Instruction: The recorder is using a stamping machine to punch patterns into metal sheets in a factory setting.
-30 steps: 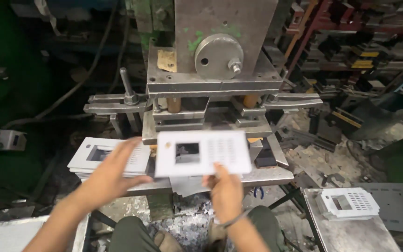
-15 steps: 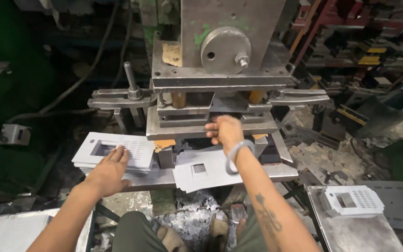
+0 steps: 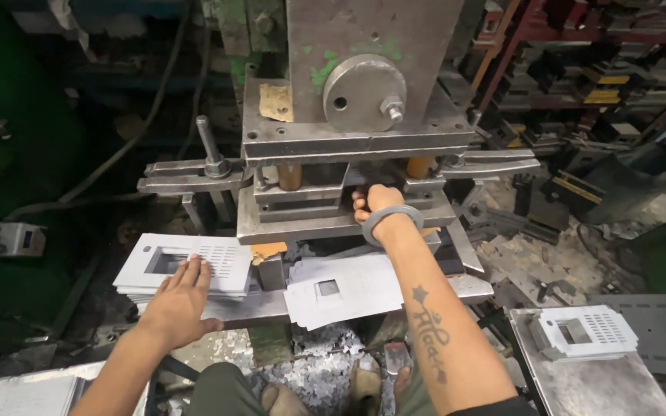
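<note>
My left hand (image 3: 181,299) lies flat, fingers spread, on a stack of white metal plates (image 3: 165,266) with a square cut-out and rows of slots, left of the press. My right hand (image 3: 372,202), a metal bangle on its wrist, reaches into the gap between the die blocks of the grey press (image 3: 348,146). Its fingertips are hidden in the gap, so I cannot tell if they hold anything. A loose white plate (image 3: 344,289) with a small square hole lies on the press table under my right forearm.
A small pile of formed white plates (image 3: 583,331) sits on a metal table (image 3: 603,385) at the lower right. Metal scraps (image 3: 317,377) cover the floor by my feet. A grey box (image 3: 18,239) lies at the far left. Cluttered racks (image 3: 595,77) stand at the back right.
My right hand has let the white plate down onto the press table and moved forward into the die gap. My left hand has settled onto the stack of plates.
</note>
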